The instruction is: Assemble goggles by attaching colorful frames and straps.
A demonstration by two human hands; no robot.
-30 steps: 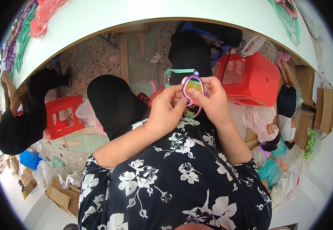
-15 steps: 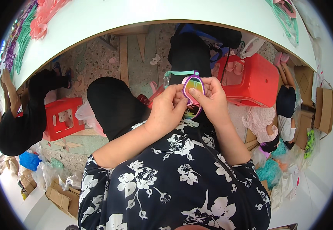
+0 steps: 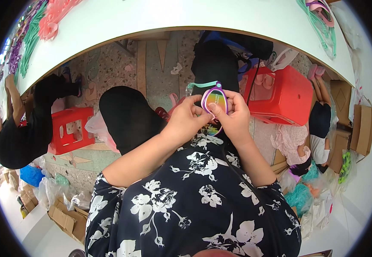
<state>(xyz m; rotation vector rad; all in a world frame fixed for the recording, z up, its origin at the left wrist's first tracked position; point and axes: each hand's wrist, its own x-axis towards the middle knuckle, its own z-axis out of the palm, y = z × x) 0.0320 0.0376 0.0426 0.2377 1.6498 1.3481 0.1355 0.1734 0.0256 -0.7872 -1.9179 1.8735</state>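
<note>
The toy sunglasses (image 3: 214, 99), purple-framed with rainbow mirror lenses, sit pinched between both hands just above my lap. Compared with a second ago they have barely moved, staying at the same height and angle, so I judge the fitting work on the frame is still going on rather than finished. My left hand (image 3: 189, 118) is curled closed on the near side of the frame; my right hand (image 3: 236, 115) is closed on the far side, thumb pressed on the rim. A teal arm (image 3: 203, 85) sticks out to the left. Beyond my knees the red stool (image 3: 280, 96) crowds the right, while bare floor (image 3: 160, 60) opens ahead. The white table edge (image 3: 186, 19) curves across furthest out.
</note>
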